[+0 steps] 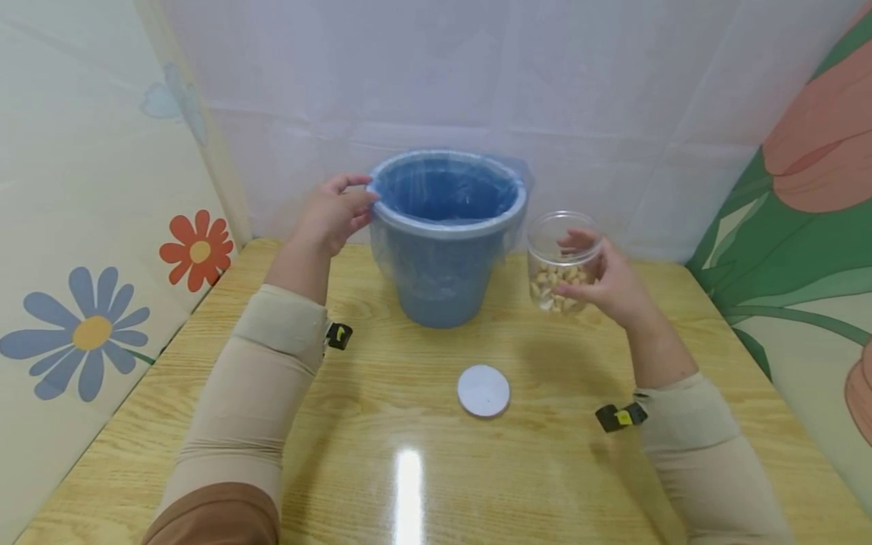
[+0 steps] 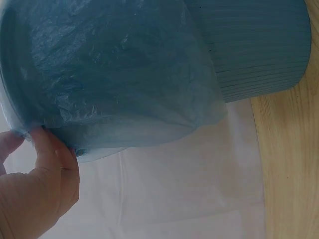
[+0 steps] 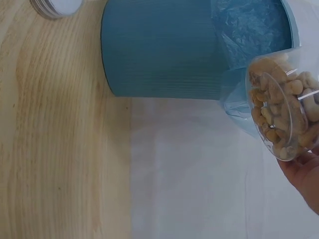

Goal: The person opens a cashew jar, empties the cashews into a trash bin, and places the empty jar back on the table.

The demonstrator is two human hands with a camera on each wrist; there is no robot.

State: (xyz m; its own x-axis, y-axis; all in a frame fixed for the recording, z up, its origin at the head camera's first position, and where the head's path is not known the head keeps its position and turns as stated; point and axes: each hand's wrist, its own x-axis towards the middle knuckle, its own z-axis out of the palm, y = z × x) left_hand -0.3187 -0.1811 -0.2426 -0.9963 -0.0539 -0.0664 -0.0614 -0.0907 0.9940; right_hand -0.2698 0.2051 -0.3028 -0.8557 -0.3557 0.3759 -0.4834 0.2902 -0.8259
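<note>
A blue trash can [image 1: 443,280] stands upright at the back of the table, lined with a thin translucent blue bag [image 2: 124,74] folded down over its rim. At the can's left side my left hand [image 1: 334,216] pinches the rim and bag between thumb and fingers. My right hand [image 1: 613,280] grips a clear, lidless plastic jar [image 1: 564,250], raised above the table just right of the can. Cashews [image 3: 284,109] fill the jar's lower part. In the right wrist view the jar partly covers the can's bagged edge.
A round white lid [image 1: 484,390] lies on the wooden table [image 1: 381,424] in front of the can. White sheeting [image 1: 613,113] hangs behind, and walls with painted flowers [image 1: 91,333] flank the table.
</note>
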